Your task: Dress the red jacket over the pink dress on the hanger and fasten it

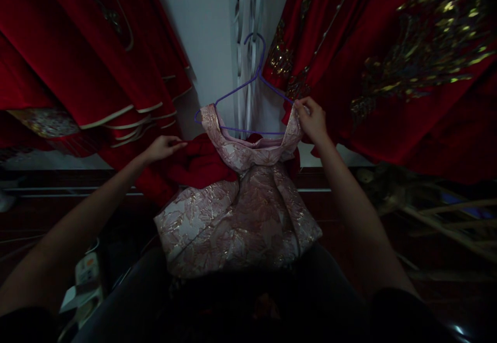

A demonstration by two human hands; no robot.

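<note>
A pink brocade dress (264, 203) with a gold-threaded leaf pattern hangs in front of me on a purple hanger (236, 90). The hanger's hook points up, and its left end passes through the left shoulder strap. My right hand (311, 119) is closed in a pinch on the right strap, close to the hanger's right end, which the hand and strap hide. Lower and farther left, my left hand (165, 148) pinches the edge of a red cloth (205, 162). This cloth lies bunched behind the dress's left side. The skirt spreads over my lap.
Red garments with pale trim (128, 89) hang at the left. At the right hangs red fabric with gold sequins (430, 32). A pale wall (198, 17) and metal rack posts (248, 17) stand between them. Wooden frame pieces (438, 219) lie low at the right.
</note>
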